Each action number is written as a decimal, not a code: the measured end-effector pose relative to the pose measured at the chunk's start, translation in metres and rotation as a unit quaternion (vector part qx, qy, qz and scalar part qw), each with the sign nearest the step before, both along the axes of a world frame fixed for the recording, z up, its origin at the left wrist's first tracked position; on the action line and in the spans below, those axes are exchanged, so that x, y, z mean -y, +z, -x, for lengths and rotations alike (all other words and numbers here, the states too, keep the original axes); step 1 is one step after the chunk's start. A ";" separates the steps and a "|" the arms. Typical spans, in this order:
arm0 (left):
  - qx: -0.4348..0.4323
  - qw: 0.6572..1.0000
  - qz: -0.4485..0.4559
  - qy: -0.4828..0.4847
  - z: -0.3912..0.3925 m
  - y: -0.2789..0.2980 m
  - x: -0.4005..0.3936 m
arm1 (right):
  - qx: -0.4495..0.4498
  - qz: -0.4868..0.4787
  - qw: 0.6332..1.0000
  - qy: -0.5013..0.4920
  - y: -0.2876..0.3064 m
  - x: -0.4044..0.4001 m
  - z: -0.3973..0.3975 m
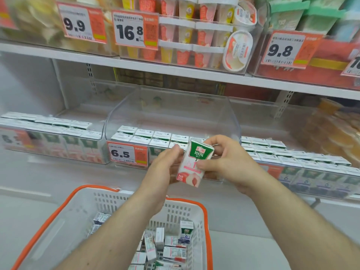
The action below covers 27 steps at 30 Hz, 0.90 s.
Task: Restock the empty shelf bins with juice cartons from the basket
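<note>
Held carton: a small juice carton (194, 162) with a green top and a pink-and-white front showing a peach, tilted, top leaning right, in front of the middle bin's front edge.
Left hand: the left hand (165, 168) grasps the carton's left side, fingers curled behind it and thumb tip at its upper left edge.
Right hand: the right hand (224, 158) grasps the carton from the right, thumb (204, 164) pressed on the front face and fingers wrapped over the top right corner.
Middle bin: a clear plastic bin (171, 114) on the lower shelf (58, 172), with two rows of matching cartons standing along its front edge (the rear part holds none); a 6.5 price tag (127, 153) hangs on its front left corner.
Neighbouring bins: the left bin (52, 141) and right bin (311, 168) hold rows of cartons seen from above.
Basket: a white basket (109, 201) with an orange rim sits below the shelf edge, loose cartons (165, 246) lying jumbled in its right half.
Upper shelf: cups of dessert (194, 36) in clear bins, with price tags 9.9, 16.8 and 9.8 on the front edge.
</note>
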<state>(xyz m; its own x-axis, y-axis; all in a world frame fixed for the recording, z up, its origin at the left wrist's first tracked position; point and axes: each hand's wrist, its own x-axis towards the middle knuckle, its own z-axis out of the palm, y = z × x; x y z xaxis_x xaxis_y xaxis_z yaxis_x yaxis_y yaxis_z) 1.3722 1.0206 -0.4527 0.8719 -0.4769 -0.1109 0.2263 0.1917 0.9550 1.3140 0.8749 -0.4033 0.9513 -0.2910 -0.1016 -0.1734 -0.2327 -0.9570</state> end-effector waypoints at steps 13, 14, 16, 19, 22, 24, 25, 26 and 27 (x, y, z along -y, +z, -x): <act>0.119 0.992 -0.043 -0.028 -0.037 0.007 -0.093 | 0.070 0.043 0.996 0.028 0.009 -0.080 -0.044; 0.127 0.990 -0.050 -0.030 -0.040 0.009 -0.102 | 0.066 0.068 0.995 0.026 0.010 -0.091 -0.048; 0.137 0.988 -0.061 -0.026 -0.048 0.014 -0.119 | 0.071 0.118 0.990 0.022 0.011 -0.113 -0.058; 0.148 0.986 -0.074 -0.016 -0.058 0.023 -0.145 | 0.068 0.181 0.981 0.002 0.019 -0.146 -0.072; 0.105 0.992 -0.040 0.062 -0.074 0.036 -0.168 | 0.096 0.283 0.954 -0.007 0.047 -0.173 -0.086; 0.002 0.986 -0.002 0.165 -0.090 0.040 -0.179 | 0.114 0.323 0.940 0.000 0.070 -0.191 -0.102; -0.056 0.978 0.017 0.201 -0.097 0.038 -0.185 | 0.115 0.343 0.932 0.010 0.080 -0.201 -0.113; -0.112 0.969 0.030 0.219 -0.103 0.033 -0.190 | 0.114 0.367 0.923 0.017 0.085 -0.209 -0.127; -0.162 0.961 0.046 0.222 -0.109 0.027 -0.194 | 0.111 0.390 0.914 0.020 0.088 -0.218 -0.141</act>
